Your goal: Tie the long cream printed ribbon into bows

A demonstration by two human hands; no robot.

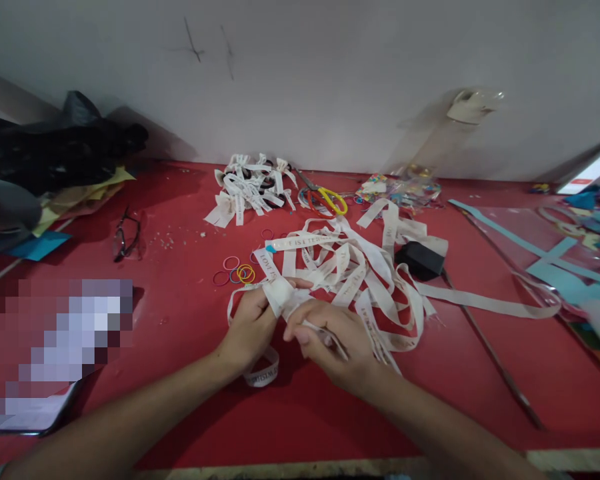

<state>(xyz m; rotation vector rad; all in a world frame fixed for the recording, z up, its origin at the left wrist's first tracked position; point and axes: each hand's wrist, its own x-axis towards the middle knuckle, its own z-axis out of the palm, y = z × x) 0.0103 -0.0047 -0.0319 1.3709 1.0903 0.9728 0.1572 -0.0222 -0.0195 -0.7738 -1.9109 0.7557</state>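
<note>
White ribbon (279, 293) printed with dark lettering runs between my two hands. My left hand (250, 330) is closed around it, with one loop of the ribbon hanging below the wrist. My right hand (337, 343) pinches the ribbon from the other side, its fingers curled inward. Whether anything else sits inside the fingers is hidden. Just beyond the hands spreads a tangled heap of the same printed ribbon (347, 263). Several coloured rubber bands (245, 273) lie near my left hand. Scissors (325, 200) with red and yellow handles rest behind the heap.
Tied ribbon pieces (253, 187) are piled near the wall. Eyeglasses (126, 237) and a phone (65, 373) lie left; black bags (55, 147) fill the back left. A black block (420, 260), a thin rod (495, 363) and blue strips (555, 263) are at right on the red table (180, 320).
</note>
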